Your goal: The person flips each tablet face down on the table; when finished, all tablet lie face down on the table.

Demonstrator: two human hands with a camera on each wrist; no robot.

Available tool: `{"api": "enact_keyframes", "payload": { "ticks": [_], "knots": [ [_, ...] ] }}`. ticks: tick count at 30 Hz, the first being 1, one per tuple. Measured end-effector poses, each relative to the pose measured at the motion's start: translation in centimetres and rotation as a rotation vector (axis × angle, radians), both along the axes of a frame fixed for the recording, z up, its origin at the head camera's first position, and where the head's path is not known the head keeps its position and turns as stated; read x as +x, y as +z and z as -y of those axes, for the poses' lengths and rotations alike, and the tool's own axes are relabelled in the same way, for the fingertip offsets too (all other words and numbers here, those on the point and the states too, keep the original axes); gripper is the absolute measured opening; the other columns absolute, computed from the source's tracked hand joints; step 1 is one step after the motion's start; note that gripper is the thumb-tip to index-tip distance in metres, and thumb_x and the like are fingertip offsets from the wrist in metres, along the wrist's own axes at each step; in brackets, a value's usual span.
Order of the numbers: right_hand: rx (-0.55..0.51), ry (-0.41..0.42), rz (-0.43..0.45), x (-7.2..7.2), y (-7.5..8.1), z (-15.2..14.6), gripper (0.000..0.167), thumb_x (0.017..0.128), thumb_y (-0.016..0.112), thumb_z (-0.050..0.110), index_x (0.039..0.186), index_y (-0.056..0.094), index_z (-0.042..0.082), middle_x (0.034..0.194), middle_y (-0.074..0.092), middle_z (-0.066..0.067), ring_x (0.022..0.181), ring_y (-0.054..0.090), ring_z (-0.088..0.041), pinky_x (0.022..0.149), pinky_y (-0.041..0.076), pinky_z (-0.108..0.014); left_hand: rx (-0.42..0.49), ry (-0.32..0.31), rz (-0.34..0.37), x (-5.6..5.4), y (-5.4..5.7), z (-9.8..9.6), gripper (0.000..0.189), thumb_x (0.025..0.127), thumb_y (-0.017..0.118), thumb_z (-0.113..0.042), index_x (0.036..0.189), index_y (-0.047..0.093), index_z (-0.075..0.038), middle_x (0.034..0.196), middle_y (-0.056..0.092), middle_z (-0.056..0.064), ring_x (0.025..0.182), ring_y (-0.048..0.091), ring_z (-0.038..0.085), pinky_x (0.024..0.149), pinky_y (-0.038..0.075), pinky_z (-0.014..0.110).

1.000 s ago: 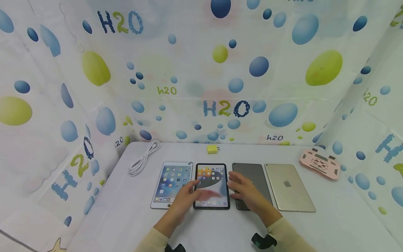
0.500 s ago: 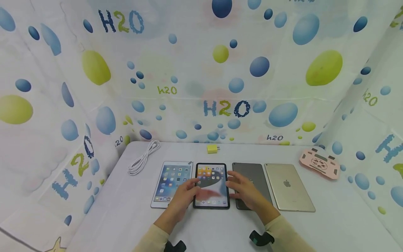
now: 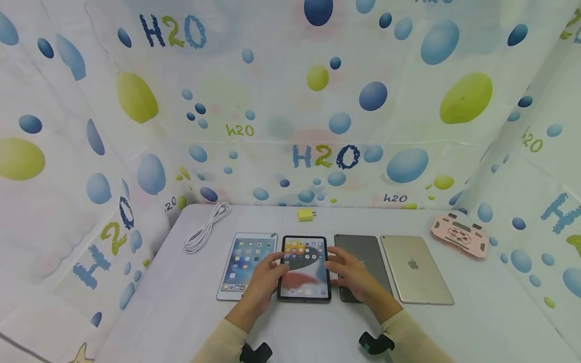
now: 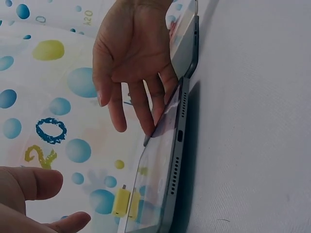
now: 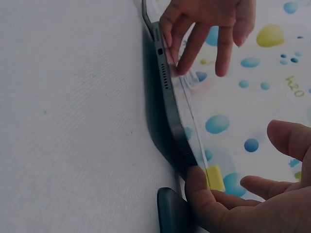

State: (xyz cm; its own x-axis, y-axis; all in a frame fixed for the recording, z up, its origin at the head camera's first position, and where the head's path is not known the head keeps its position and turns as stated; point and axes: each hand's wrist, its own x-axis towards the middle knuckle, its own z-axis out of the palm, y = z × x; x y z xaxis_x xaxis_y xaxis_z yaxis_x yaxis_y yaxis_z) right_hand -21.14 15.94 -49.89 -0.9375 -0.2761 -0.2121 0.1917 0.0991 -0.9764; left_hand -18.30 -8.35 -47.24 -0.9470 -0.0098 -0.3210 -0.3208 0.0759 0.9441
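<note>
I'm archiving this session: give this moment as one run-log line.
left hand: at left edge of rectangular black-framed tablet | right hand: at its right edge | yellow boxy plug: beyond tablet

A: The head view is facing far and downward from above the near side.
B: The wrist views, low and close, are sharing the central tablet (image 4: 163, 160) and yellow plug (image 4: 120, 201).

The middle tablet (image 3: 305, 275) is framed in black, the leftmost tablet (image 3: 248, 259) in white; the rightmost iPad (image 3: 416, 276) is finished in gold, the tablet beside it (image 3: 370, 253) in grey. The plug adapter (image 3: 305, 215) is coloured yellow; the backdrop (image 3: 272, 91) is patterned with blue and lime ovals.
</note>
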Motion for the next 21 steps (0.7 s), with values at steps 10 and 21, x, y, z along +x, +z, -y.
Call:
{"api": "enact_keyframes", "payload": {
  "ticks": [10,21],
  "knots": [
    [-0.012,-0.046,-0.011,-0.3,-0.3,-0.3,0.067,0.098,0.062,0.011,0.155,0.031,-0.007,0.147,0.045,-0.033,0.123,0.058,-0.035,0.093,0.053,-0.042,0.049,-0.012,-0.002,-0.2,-0.4,0.4,0.073,0.090,0.067,-0.012,0.156,0.036,-0.006,0.153,0.042,0.030,0.137,0.048,0.044,0.113,0.039,0.059],
    [-0.120,0.019,-0.028,-0.5,-0.7,-0.6,0.064,0.103,0.057,0.013,0.158,0.028,-0.002,0.119,0.060,-0.014,0.098,0.062,-0.018,0.082,0.055,-0.029,0.021,-0.170,-0.050,0.6,-1.2,0.5,0.073,0.086,0.074,-0.015,0.151,0.043,-0.002,0.146,0.051,0.027,0.113,0.060,0.029,0.103,0.044,0.050]
  ]
}}
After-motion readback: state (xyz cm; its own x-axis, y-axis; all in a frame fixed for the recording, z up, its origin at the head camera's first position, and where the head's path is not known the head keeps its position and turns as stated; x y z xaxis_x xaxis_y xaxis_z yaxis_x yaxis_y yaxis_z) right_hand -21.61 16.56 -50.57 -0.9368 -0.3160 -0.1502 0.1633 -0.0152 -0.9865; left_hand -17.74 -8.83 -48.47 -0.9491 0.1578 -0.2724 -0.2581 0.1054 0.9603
